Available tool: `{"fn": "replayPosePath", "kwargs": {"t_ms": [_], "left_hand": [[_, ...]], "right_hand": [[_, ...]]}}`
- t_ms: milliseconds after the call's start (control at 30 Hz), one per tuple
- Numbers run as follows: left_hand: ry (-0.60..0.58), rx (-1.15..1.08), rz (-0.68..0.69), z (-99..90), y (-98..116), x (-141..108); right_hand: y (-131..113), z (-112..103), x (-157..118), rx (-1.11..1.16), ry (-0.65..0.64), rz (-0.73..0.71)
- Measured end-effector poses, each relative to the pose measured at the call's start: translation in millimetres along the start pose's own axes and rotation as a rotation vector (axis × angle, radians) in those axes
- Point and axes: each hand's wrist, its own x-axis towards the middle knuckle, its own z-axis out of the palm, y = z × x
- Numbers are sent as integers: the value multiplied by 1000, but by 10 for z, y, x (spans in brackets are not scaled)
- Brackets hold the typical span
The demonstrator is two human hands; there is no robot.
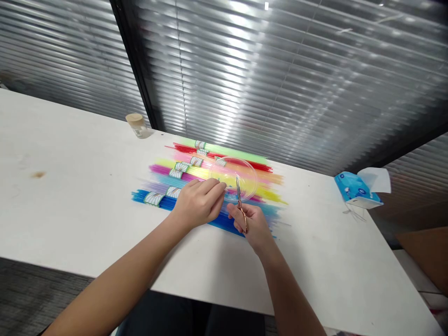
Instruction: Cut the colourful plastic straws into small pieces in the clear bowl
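Bundles of thin coloured sticks, among them a red bundle (pixel 255 164) and a blue bundle (pixel 224 223), lie side by side with paper bands round them. A clear round bowl (pixel 250 173) rests on top, small blue bits inside. My right hand (pixel 255 224) is closed on rose-gold scissors (pixel 239 200), whose blades point up over the bowl. Just left of them, my left hand (pixel 202 200) is closed at the bowl's near-left side, fingertips pinched together; what they hold is too small to make out.
On the white table (pixel 77 186), a small jar with a light lid (pixel 137 125) stands at the back left. A blue tissue pack (pixel 357 189) lies at the right edge. Metal blinds (pixel 224 70) rise behind the table.
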Motion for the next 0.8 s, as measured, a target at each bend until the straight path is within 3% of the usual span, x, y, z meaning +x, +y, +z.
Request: {"fn": "replayPosePath", "kwargs": {"t_ms": [800], "left_hand": [[-54,-58,13,6,-9,-22]], "right_hand": [[-2,13,-13,-30,-2,20]]}}
